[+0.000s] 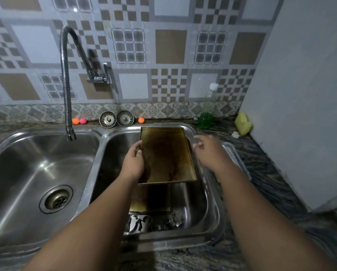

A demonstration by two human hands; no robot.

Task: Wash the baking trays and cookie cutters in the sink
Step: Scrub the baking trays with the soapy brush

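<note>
Both bare forearms reach forward from the near edge, roughly parallel. The left hand (133, 163) is knuckles-up and grips the left edge of a tray (167, 153), thumb over the rim. The right hand (206, 151) hangs by the tray's right edge, fingers loose and slightly spread; whether they touch it is unclear.

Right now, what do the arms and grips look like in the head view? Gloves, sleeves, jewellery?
Two bare human arms, no robot hardware. The left grip and right grip are ungloved hands, with no rings, watch or bands visible. The left forearm and right forearm are uncovered to the frame edge, so no sleeve shows. No cables or markings.
</note>
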